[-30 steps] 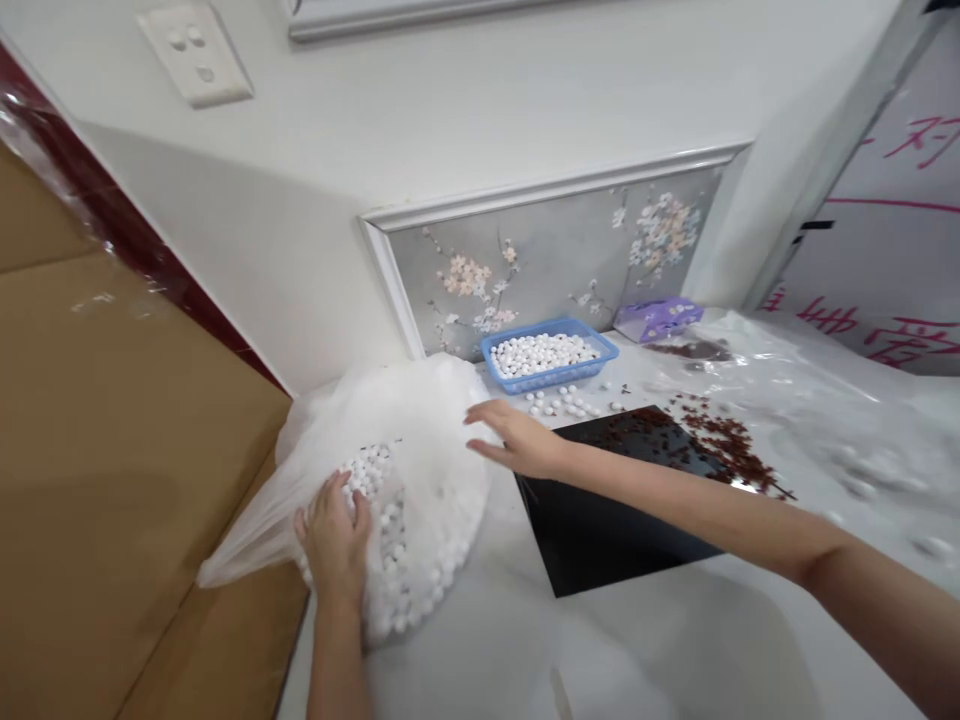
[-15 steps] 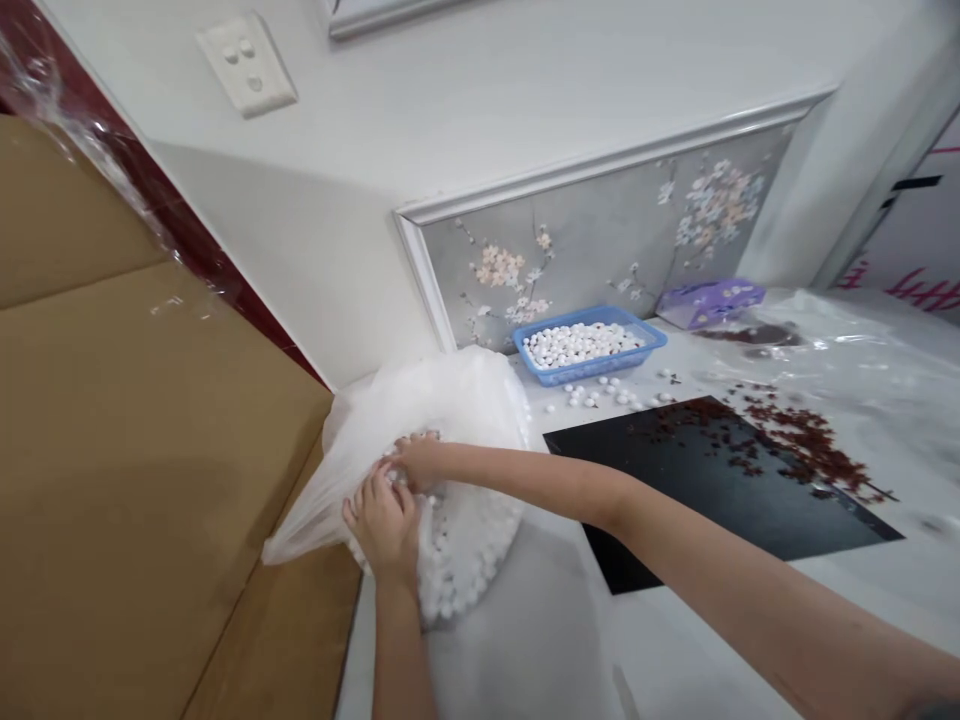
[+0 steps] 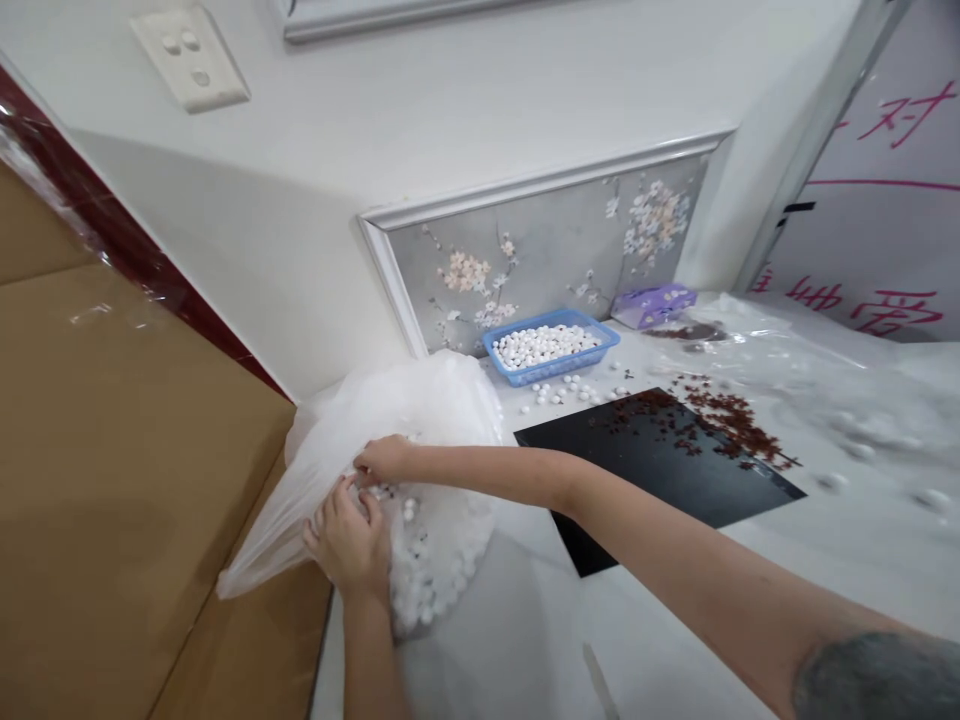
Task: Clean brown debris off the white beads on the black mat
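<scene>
So, both my hands are down at the mouth of a clear plastic bag point(image 3: 390, 420), which lies at the edge of the bench point(image 3: 637, 620), right against a big cardboard sheet point(image 3: 127, 480), and is packed with white balls point(image 3: 435, 565). My left hand point(image 3: 349, 548) is clamped on the gathered plastic, fingers together. My right hand point(image 3: 386, 460) sits just above it, curled at the opening, though I can't tell whether it's pinching film or balls. Past the bag, a blue plastic basket point(image 3: 551, 345) holds more white balls, with loose balls point(image 3: 559, 393) scattered just in front of it. To my right lies a black square board point(image 3: 660, 450) strewn with dark red flakes point(image 3: 724, 420) — and a purple packet point(image 3: 652, 305) sits at the foot of a flower-painted panel point(image 3: 544, 250).
</scene>
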The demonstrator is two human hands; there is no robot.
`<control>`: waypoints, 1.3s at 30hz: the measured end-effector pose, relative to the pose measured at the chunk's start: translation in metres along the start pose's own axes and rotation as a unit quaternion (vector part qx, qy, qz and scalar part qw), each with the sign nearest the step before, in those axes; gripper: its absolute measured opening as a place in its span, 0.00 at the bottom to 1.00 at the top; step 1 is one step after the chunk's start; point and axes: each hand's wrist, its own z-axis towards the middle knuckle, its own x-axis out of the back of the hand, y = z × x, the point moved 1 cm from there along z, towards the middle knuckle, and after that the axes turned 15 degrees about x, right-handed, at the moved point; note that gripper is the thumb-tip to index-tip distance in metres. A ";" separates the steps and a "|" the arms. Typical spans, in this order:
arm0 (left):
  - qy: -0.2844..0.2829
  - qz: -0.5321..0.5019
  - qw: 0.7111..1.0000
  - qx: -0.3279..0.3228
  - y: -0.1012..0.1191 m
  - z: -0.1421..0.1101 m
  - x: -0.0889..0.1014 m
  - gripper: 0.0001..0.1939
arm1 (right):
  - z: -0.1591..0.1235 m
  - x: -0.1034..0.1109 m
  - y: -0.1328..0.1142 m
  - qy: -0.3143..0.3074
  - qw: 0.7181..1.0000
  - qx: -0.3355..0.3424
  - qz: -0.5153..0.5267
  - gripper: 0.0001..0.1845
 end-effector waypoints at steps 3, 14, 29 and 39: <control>0.004 -0.002 1.000 0.000 0.000 0.000 0.001 0.20 | -0.005 0.009 0.003 -0.008 1.000 -0.001 0.005 0.14; 0.031 0.010 0.999 -0.008 0.002 0.000 0.004 0.19 | -0.046 0.065 -0.003 0.054 0.998 0.035 0.014 0.11; -0.038 0.002 0.999 0.025 0.003 0.001 0.001 0.23 | -0.241 0.104 0.104 0.145 0.969 -0.192 -0.056 0.08; -0.047 0.002 0.999 0.022 0.003 0.004 0.000 0.23 | -0.278 0.028 0.122 0.084 0.955 -0.273 -0.085 0.11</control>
